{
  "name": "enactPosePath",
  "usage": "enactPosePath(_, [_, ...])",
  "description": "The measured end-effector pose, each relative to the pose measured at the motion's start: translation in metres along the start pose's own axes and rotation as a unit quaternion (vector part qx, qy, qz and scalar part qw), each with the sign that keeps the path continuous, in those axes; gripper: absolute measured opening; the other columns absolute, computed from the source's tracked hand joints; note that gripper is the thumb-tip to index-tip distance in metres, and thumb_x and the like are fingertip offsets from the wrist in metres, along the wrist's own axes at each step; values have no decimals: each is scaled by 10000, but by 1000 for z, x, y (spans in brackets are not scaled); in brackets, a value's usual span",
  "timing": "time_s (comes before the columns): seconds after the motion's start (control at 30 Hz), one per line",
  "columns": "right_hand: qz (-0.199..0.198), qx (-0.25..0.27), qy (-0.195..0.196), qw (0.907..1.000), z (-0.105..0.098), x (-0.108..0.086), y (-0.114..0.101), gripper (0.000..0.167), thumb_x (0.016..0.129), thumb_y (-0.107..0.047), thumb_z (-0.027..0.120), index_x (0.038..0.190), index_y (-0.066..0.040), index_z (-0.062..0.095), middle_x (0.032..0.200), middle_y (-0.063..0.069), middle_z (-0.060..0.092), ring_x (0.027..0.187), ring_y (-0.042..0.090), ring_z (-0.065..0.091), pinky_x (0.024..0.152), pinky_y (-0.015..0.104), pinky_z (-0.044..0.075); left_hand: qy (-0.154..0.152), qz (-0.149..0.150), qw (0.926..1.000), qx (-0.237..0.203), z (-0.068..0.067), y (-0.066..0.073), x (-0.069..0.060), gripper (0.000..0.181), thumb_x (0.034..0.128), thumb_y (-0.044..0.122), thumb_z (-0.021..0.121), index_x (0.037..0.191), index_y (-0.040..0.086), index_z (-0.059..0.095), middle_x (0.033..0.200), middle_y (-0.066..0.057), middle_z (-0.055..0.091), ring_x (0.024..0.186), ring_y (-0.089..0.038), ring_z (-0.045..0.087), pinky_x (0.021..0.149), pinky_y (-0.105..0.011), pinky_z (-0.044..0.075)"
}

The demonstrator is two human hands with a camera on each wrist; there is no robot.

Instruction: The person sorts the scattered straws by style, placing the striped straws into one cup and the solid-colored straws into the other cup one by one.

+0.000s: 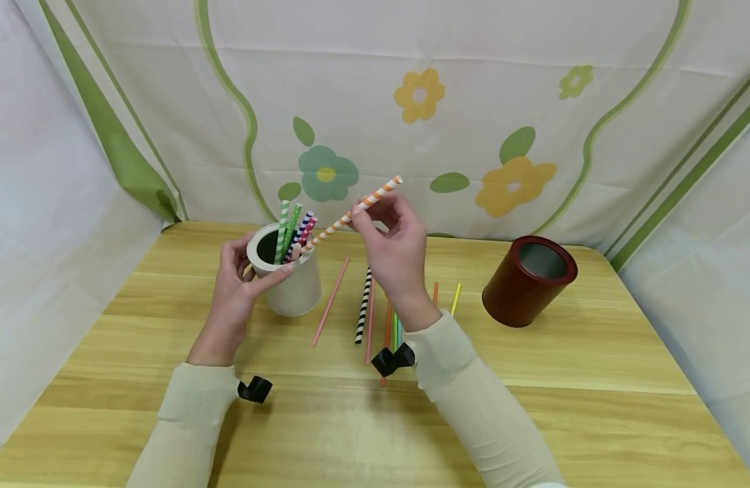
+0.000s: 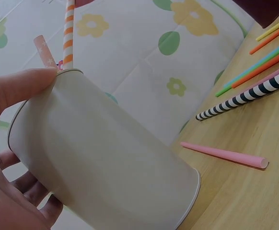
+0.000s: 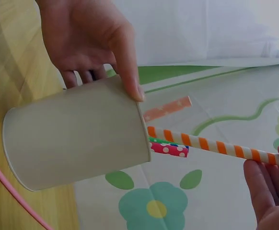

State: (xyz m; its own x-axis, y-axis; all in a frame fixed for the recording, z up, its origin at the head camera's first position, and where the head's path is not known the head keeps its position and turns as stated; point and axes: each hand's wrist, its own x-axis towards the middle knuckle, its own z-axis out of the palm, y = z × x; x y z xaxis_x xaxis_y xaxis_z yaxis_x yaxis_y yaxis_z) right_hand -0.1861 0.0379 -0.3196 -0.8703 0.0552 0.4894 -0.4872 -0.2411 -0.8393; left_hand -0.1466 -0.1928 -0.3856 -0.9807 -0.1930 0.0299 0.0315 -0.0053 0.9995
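The left hand (image 1: 233,288) is gripping a white cup (image 1: 294,296) of straws (image 1: 283,234), apparently steadying it. The right hand (image 1: 398,254) is pinching an orange straw (image 1: 328,229), seemingly keeping its lower end free at the cup. Loose straws (image 1: 331,302), then a red cup (image 1: 516,293), are resting on the desk (image 1: 326,434).

- A wood-grained counter (image 1: 326,434) is carrying:
- At ten o'clock, an off-white container (image 1: 293,293) is standing.
- At two, a dark red container (image 1: 516,291) is standing.
- At eleven, a pink straw (image 1: 330,302) is lying.
- Toward twelve, a black-and-white straw (image 1: 363,308) is lying.
- Between twelve and two, orange, green and blue straws (image 1: 396,332) and a yellow straw (image 1: 456,299) are lying.
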Motion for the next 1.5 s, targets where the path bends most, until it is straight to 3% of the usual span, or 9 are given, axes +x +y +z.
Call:
enactPosePath(0.33, [212, -376, -301, 9986, 8, -3, 4, 158, 993, 13, 714, 1126, 75, 655, 1036, 50, 705, 940, 121, 709, 886, 360, 671, 0, 88, 9999, -66, 1, 1, 3, 816, 926, 99, 845, 1568, 168, 346, 1568, 2, 405, 1492, -198, 371, 1321, -482, 256])
enactPosePath(0.57, [429, -703, -410, 9958, 15, -5, 8, 125, 996, -18, 727, 1108, 24, 690, 1080, 155, 737, 958, 124, 711, 885, 336, 666, 15, 30, 10000, -53, 0, 1, 2, 826, 924, 97, 847, 1571, 180, 341, 1562, 26, 409, 1489, -187, 371, 1322, -482, 259])
enactPosePath(0.9, [1039, -1213, -623, 9852, 24, -5, 9, 154, 993, -108, 755, 1139, -63, 730, 1091, 85, 759, 1012, 164, 721, 915, 274, 637, 5, -15, 10000, -58, -5, 4, 0, 851, 928, 134, 855, 1584, 201, 318, 1567, 35, 399, 1495, -191, 380, 1316, -466, 290])
enactPosePath(1.2, [1119, -1418, -737, 9808, 28, -4, 13, 181, 985, -102, 762, 1151, -36, 733, 1110, 132, 773, 1035, 211, 734, 923, 263, 632, -7, -59, 10000, -49, -4, 4, 0, 852, 926, 129, 856, 1582, 194, 317, 1569, 33, 398, 1490, -197, 380, 1317, -480, 286])
enactPosePath(1.5, [1240, -1798, -764, 9729, 29, -5, 23, 167, 986, -153, 780, 1131, -70, 770, 1100, 85, 789, 1019, 186, 725, 938, 259, 620, -40, -148, 9998, -89, 0, 3, 0, 826, 927, 123, 850, 1561, 194, 325, 1610, -18, 389, 1518, -214, 379, 1324, -481, 285])
